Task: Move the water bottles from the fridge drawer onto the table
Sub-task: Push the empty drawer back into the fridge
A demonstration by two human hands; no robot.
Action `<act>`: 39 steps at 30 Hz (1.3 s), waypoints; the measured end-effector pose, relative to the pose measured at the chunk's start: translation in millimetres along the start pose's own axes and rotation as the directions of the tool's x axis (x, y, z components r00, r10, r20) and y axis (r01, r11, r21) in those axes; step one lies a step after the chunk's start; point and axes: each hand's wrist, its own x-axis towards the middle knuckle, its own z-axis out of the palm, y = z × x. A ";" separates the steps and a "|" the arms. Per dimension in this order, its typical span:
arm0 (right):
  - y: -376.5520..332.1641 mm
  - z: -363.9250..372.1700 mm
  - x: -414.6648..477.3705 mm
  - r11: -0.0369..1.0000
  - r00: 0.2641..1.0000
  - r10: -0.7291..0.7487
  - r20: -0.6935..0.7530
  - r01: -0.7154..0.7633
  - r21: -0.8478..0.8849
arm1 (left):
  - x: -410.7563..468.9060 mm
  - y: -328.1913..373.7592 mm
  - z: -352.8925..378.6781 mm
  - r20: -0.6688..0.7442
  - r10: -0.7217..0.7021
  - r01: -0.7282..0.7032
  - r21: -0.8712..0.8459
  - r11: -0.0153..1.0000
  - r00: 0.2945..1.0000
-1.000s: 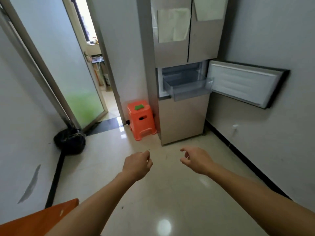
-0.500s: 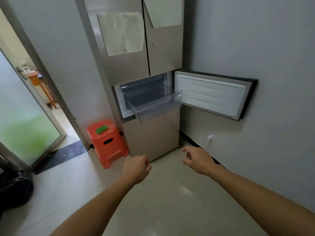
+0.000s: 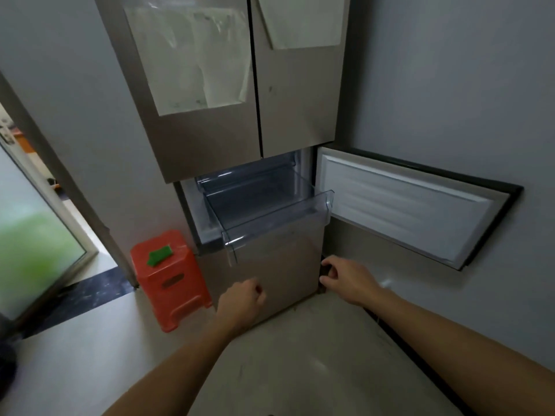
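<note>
A tall steel-coloured fridge (image 3: 210,145) stands ahead. Its middle compartment door (image 3: 405,214) hangs swung to the right. A clear plastic drawer (image 3: 276,232) is pulled out from that compartment; I see no water bottles inside it. My left hand (image 3: 240,301) hovers below the drawer's front with its fingers loosely curled and nothing in it. My right hand (image 3: 345,277) hangs beside the fridge's lower right corner, fingers also loosely curled and holding nothing. No table is in view.
An orange plastic stool (image 3: 171,280) with a green object (image 3: 159,255) on top stands left of the fridge. A frosted glass door (image 3: 36,250) and doorway lie further left. A grey wall (image 3: 450,85) runs along the right.
I have walked closer to the fridge, which now fills the view. Both hands stay raised in front, now just below the pulled-out drawer.
</note>
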 end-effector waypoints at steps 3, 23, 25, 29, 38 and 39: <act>5.6 7.5 59.6 0.997 0.999 0.047 0.001 -0.047 0.054 | 61.6 -10.9 -2.0 0.011 -0.033 0.034 -0.099 0.994 0.999; 77.5 10.0 332.4 -0.006 0.691 0.588 0.421 -0.517 0.856 | 243.7 -12.7 45.1 0.393 -0.529 0.387 -0.913 -0.127 0.752; 87.3 7.2 350.1 -0.052 0.679 0.569 0.463 -0.533 0.845 | 251.4 -9.3 51.6 0.385 -0.558 0.349 -0.921 -0.175 0.735; 97.0 14.6 374.7 -0.023 0.691 0.526 0.495 -0.571 0.821 | 266.7 -1.1 62.6 0.359 -0.600 0.288 -0.933 -0.215 0.715; 84.4 6.4 410.5 -0.088 0.738 0.336 0.585 -0.593 0.800 | 315.5 -20.7 39.7 0.302 -0.639 0.161 -0.949 -0.270 0.708; 83.1 5.7 419.2 -0.080 0.743 0.310 0.594 -0.602 0.795 | 324.4 -25.4 35.5 0.300 -0.640 0.168 -0.951 -0.260 0.708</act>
